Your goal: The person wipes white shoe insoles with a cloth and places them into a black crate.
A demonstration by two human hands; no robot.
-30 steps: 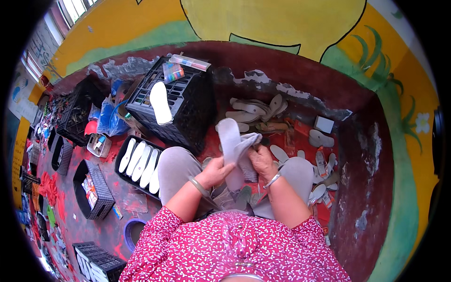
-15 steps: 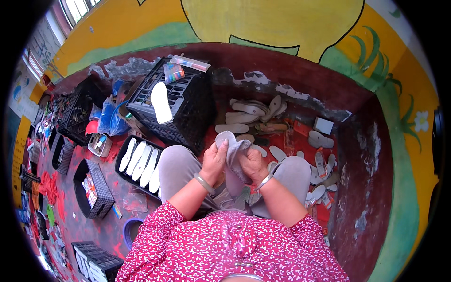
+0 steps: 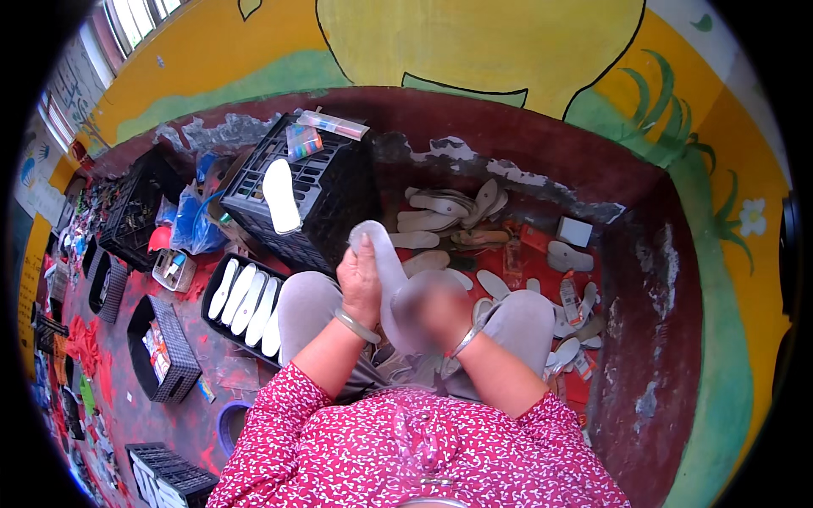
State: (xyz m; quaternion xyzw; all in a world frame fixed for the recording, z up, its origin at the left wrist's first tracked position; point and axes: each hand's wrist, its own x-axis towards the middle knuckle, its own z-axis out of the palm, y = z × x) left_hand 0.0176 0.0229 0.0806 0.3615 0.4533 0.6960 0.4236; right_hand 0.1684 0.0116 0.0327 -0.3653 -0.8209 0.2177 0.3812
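Left hand: the left hand (image 3: 360, 284) is closed on the left edge of a pale grey shoe insole (image 3: 391, 275), fingers pointing toward 12 o'clock, a pale bangle (image 3: 356, 326) on the wrist.
Right hand: the right hand (image 3: 436, 309) is blurred in this view — it lies against the lower right part of the insole, but I cannot tell how its fingers are set. A thin metal bangle (image 3: 464, 340) sits on that wrist.
Insole: held above the lap between the two grey-trousered knees, its rounded tip bending toward 11 o'clock, just in front of the black crate.
Black crate: an upturned black plastic crate (image 3: 326, 199) at 11 o'clock from the hands, with one white insole (image 3: 281, 196) lying on its top and a flat clear packet (image 3: 332, 124) at its far edge.
Tray: a black tray (image 3: 212, 296) at 9 o'clock, just beside the left knee — a row of white insoles (image 3: 250, 298) lies in it side by side.
Floor pile: loose beige and white insoles (image 3: 449, 212) scattered on the red floor (image 3: 610, 279) from 12 to 3 o'clock.
Far left: more black baskets (image 3: 165, 351) at 8 to 9 o'clock.
Clothing: red flowered sleeves (image 3: 279, 423) at 6 o'clock.
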